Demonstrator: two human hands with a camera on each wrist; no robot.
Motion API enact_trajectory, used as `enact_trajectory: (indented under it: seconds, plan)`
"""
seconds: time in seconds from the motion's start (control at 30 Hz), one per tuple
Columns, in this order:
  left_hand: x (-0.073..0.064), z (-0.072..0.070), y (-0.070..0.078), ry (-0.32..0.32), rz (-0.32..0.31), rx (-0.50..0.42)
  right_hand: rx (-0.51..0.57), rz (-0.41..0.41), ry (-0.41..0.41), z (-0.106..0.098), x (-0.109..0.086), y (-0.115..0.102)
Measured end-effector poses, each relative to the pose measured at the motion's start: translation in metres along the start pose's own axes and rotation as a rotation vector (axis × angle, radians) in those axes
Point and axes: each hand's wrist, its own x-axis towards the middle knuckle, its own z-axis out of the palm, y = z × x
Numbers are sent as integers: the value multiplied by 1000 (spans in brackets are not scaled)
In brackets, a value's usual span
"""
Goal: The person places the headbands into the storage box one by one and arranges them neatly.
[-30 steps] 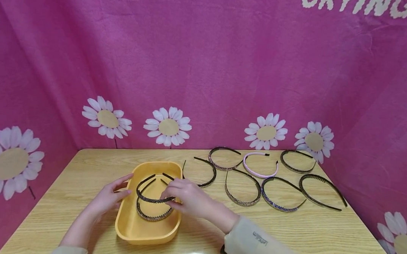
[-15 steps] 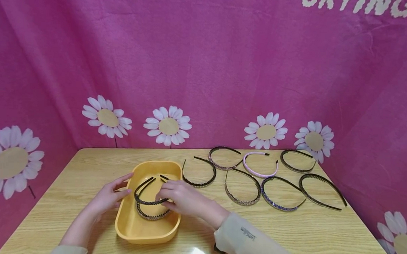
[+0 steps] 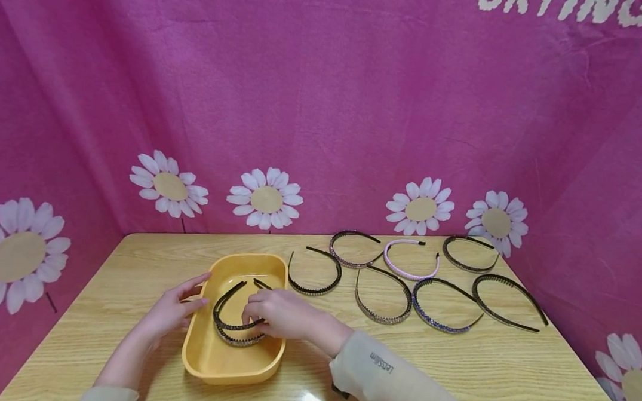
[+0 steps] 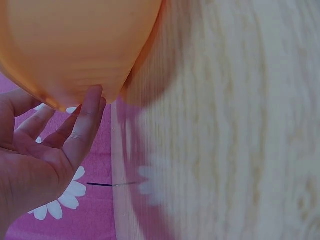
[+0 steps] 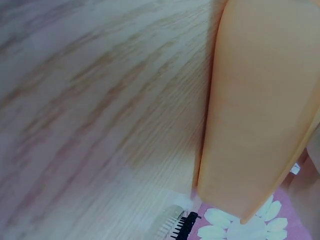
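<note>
Inside the yellow plastic tray (image 3: 237, 371), my right hand (image 3: 283, 313) pinches the right side of a dark, beaded headband (image 3: 235, 327). That band lies low, partly over another dark headband (image 3: 240, 343) with a sparkly surface. Fingers cover the right sides of both bands, so I cannot tell whether they rest fully on each other. On the tray's left rim, my left hand (image 3: 167, 312) rests with its fingers extended. In the left wrist view its fingers (image 4: 89, 117) touch the outer wall. The right wrist view mostly shows the tray's outer side (image 5: 260, 115), not the grip.
Several headbands lie spread right of the tray: a black one (image 3: 315, 292) nearest it, a lilac one (image 3: 410, 277), a blue-beaded one (image 3: 445, 328), and other dark ones. The wooden table (image 3: 360, 366) meets a pink curtain (image 3: 323, 134) printed with daisies at back and sides.
My right hand has moved left and slightly down, lowering the pinched headband toward the other band in the tray. The left hand stays on the rim.
</note>
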Motion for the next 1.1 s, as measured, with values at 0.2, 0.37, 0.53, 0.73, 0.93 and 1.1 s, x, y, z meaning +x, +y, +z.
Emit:
enact_trajectory:
  seconds: [0.2, 0.37, 0.53, 0.73, 0.93, 1.1]
  plan:
    - [0, 0, 0, -1, -2, -6, 17, 32, -85, 0, 2, 0]
    - [0, 0, 1, 1, -7, 1, 56, 67, -172, -1, 5, -1]
    - [0, 0, 0, 2, -11, 5, 100, 87, -243, -1, 8, -1]
    - [1, -1, 0, -8, -36, -19, 132, 64, -309, -2, 12, -1]
    - [1, -1, -1, -15, -31, -32, 129, 82, -364, -3, 14, -3]
    - [1, -1, 0, -11, -22, -21, 150, 87, -371, -4, 14, -4]
